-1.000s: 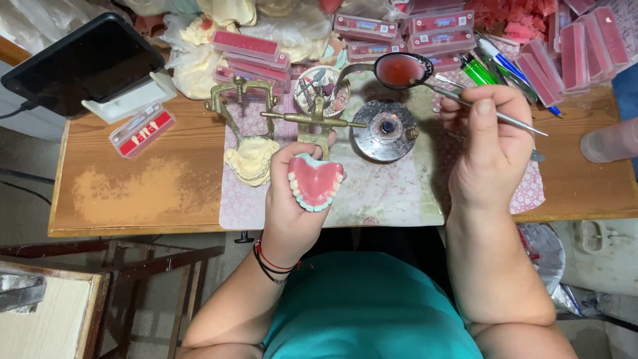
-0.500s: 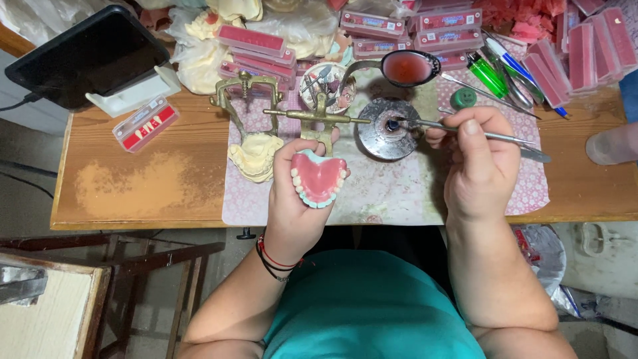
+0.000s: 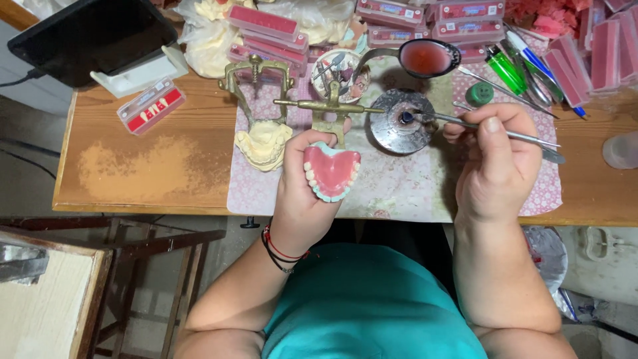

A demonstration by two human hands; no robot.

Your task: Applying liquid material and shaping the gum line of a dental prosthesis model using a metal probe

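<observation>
Surface: wooden bench seen from above, with a pink patterned mat under your work; a pale dusty patch sits on the bare wood at your left.
Left hand: your left hand is curled shut around one wax denture, pink base up, one row of white teeth along its edge.
Right hand: your right hand pinches one thin metal instrument between thumb and fingers; its tip rests in one round metal burner dish.
Denture position: just above the mat's near edge, in front of the brass articulator, touching only your hand.
Counts: one red-filled ladle; one plaster cast on the articulator's left frame; one green lighter; one small green cap; one tooth card near the dark tablet.
Pink boxes: stacked at the far edge; number uncertain, several cut off by the frame.
Hard to make out: contents of the small round dish; loose tools beside the lighter overlap, uncountable.
Cut off: translucent cup at the right edge.
</observation>
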